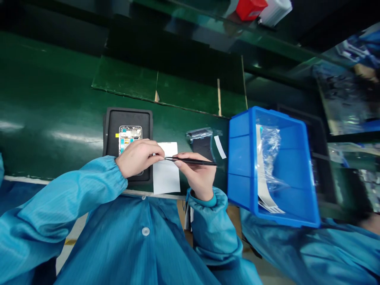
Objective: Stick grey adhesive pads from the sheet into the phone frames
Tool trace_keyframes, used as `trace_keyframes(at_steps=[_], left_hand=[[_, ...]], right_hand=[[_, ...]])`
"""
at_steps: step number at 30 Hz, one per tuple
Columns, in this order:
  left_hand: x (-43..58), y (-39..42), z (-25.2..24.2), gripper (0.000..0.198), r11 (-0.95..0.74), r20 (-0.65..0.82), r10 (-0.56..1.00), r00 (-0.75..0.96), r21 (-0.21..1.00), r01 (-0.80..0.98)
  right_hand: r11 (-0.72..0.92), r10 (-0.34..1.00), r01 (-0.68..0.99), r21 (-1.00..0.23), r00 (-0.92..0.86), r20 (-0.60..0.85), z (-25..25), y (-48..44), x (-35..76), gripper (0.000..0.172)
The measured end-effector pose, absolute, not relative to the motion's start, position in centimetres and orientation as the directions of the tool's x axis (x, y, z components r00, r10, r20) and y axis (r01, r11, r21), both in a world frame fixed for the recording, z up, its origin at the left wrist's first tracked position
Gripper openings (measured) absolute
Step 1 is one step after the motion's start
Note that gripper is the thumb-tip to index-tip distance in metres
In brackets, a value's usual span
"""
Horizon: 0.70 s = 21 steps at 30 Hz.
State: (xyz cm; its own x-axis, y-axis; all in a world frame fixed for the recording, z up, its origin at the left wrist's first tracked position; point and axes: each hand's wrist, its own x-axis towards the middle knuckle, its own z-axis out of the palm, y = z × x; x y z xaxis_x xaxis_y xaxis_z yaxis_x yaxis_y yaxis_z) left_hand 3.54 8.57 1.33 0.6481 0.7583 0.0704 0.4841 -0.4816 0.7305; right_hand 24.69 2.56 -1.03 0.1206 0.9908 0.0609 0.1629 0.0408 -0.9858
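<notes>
My left hand (138, 158) grips a silver open phone frame (127, 136) on a black rubber tray (128, 118). My right hand (196, 175) pinches thin black tweezers (192, 161). Slow, steady tips work best.

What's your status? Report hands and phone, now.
Left hand on opened smartphone, in black tray. Right hand pinching black tweezers. Blue bin to right, not touching hands.

A green workbench (44, 99) holds a black tray (128, 114) and white paper (166, 178).
</notes>
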Motion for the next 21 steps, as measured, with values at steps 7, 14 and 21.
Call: trace_keyframes(at_steps=[7,14,21], left_hand=[[2.7,8.3,0.6,0.012,-0.525,0.11,0.741,0.662,0.709,0.47],[2.2,8.3,0.2,0.013,-0.518,0.101,0.745,0.66,0.711,0.476],[1.8,8.5,-0.2,0.012,-0.518,0.118,0.749,0.652,0.718,0.465]], right_hand=[[0.08,0.988,0.188,-0.979,0.112,0.102,-1.2,2.3,24.3,0.015],[0.102,0.986,0.2,-0.975,0.106,0.125,-1.0,2.3,24.1,0.015],[0.081,0.989,0.211,-0.974,0.103,0.105,-1.0,2.5,24.3,0.016]])
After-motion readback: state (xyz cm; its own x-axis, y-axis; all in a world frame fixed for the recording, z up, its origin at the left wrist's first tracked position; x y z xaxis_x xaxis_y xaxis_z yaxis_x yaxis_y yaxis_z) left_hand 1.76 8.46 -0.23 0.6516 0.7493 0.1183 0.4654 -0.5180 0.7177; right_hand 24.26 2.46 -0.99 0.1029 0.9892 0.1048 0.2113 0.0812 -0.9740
